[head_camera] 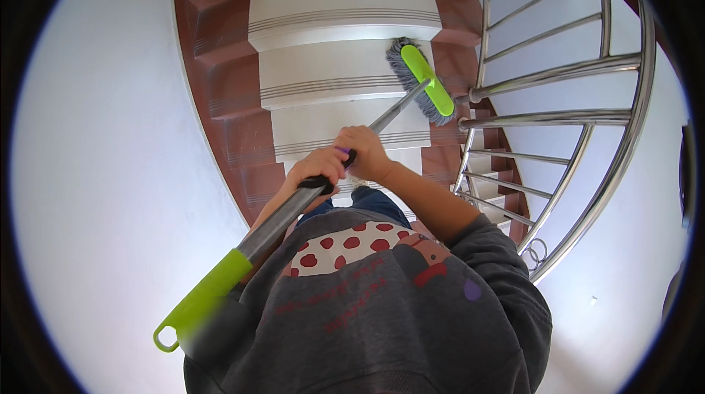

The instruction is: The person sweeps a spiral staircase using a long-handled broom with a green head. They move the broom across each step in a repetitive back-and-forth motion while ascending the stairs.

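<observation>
My left hand (318, 167) grips the pole of a mop at its black plastic collar. Just beyond it, closer to the mop head, my right hand (364, 150) is wrapped around the same metal pole (278, 226). A bright green handle sleeve (212, 295) with a hanging loop slants towards my lower left, beside my left arm. At the far end, the green mop head (427, 80) with grey fringe (405, 66) lies tilted across the right side of the stairs, over a step edge and close to the railing posts.
Pale stair treads (341, 3) with grooved edges and red-brown borders (231, 83) rise before me. A stainless steel railing (551, 117) curves along the right, with metal rings (534, 253) on it and more steps behind. A white wall (110, 146) stands at left.
</observation>
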`<state>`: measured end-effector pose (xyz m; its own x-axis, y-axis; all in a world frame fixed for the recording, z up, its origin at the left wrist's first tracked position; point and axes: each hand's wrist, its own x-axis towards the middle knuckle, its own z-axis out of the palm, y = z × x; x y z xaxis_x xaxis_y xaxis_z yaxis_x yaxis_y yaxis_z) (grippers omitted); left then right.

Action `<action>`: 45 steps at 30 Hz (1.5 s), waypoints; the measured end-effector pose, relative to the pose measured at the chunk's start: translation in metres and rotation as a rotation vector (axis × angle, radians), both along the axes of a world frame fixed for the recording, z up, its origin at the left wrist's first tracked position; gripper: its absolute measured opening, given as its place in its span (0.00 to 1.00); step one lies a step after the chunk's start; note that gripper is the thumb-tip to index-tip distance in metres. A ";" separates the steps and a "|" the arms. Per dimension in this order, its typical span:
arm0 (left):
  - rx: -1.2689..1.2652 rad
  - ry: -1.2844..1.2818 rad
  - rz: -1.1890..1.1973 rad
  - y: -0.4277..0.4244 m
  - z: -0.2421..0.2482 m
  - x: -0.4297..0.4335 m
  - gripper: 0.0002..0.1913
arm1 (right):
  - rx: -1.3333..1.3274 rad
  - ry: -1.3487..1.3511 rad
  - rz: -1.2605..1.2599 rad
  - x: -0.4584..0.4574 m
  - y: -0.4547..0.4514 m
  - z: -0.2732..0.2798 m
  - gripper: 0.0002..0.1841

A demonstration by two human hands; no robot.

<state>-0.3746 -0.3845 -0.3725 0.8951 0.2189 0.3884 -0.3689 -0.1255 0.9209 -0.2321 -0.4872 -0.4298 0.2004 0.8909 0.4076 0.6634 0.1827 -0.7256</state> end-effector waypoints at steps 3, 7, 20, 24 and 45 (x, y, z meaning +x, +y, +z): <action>-0.052 0.035 0.145 0.005 0.020 -0.051 0.10 | 0.066 0.079 0.113 -0.042 0.023 0.011 0.14; -0.074 0.033 0.351 0.021 0.047 -0.112 0.12 | 0.058 0.145 0.282 -0.095 0.061 0.045 0.13; 0.046 -0.078 0.189 -0.008 0.006 -0.025 0.12 | -0.172 -0.009 0.257 -0.008 0.017 0.024 0.17; 0.029 -0.114 0.221 -0.013 0.005 -0.031 0.12 | -0.172 0.025 0.387 -0.007 0.022 0.028 0.16; 0.207 0.045 1.017 -0.031 0.027 -0.231 0.11 | -0.143 -0.030 1.138 -0.209 0.144 0.031 0.12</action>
